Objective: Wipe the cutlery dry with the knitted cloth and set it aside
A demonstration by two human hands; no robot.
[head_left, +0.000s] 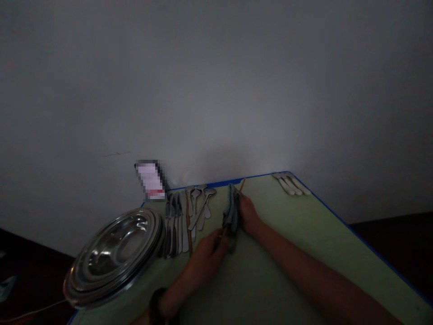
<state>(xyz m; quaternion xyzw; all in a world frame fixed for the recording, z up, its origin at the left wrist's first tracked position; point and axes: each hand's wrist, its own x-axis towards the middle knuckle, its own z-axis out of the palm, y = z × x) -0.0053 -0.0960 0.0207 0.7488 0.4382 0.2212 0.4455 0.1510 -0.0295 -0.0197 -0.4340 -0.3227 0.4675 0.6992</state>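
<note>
My left hand (pixel 208 253) is closed on the near end of a thin wooden chopstick (pixel 242 184). My right hand (pixel 249 213) grips a dark blue-grey cloth (pixel 231 207) that is wrapped around the stick's middle. The far tip of the chopstick pokes out beyond the cloth. Left of my hands lie several metal spoons (pixel 207 198), some crossing one another. Beside them is a row of table knives (pixel 174 225) and another wooden stick (pixel 189 230).
Stacked round metal plates (pixel 115 246) stand at the table's left edge. A phone (pixel 150 179) with a blurred screen leans on the wall behind. Three forks (pixel 291 184) lie at the far right corner. The green tabletop (pixel 324 234) has a blue edge.
</note>
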